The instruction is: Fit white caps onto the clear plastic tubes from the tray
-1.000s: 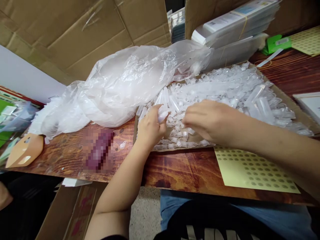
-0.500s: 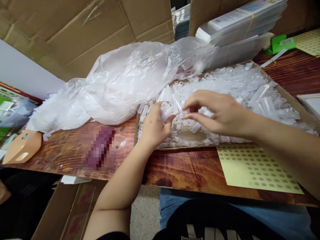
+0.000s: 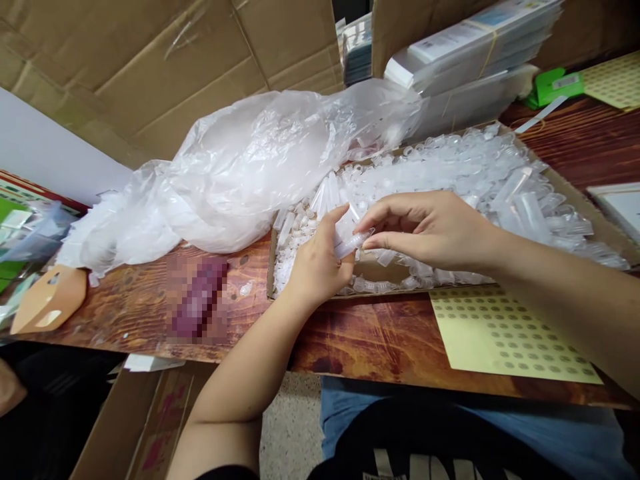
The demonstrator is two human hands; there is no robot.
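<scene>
Over the near-left corner of the cardboard tray [image 3: 575, 200], both hands meet on one clear plastic tube [image 3: 353, 241]. The left hand [image 3: 320, 267] has its fingers curled round the tube's lower end, thumb up, and the right hand [image 3: 430, 230] pinches the upper end between thumb and forefinger, other fingers loosely bent. The tube sits tilted, just above the heap of loose tubes [image 3: 475, 173] that fills the tray almost to its far and right edges.

Room to move is pretty tight: a crumpled plastic bag [image 3: 250, 167] spills over the tray's left edge, stacked packets [image 3: 475, 47] crowd the far edge, and a yellow sticker sheet [image 3: 505, 333] lies touching the tray's near edge on the right. The only bare strip of worktop [image 3: 375, 340] is along the near edge, in front of the tray.

Compared with a second ago, the right hand has come up out of the heap, where it lay palm down, and the left hand has lifted too, so the tube is now held between both.
</scene>
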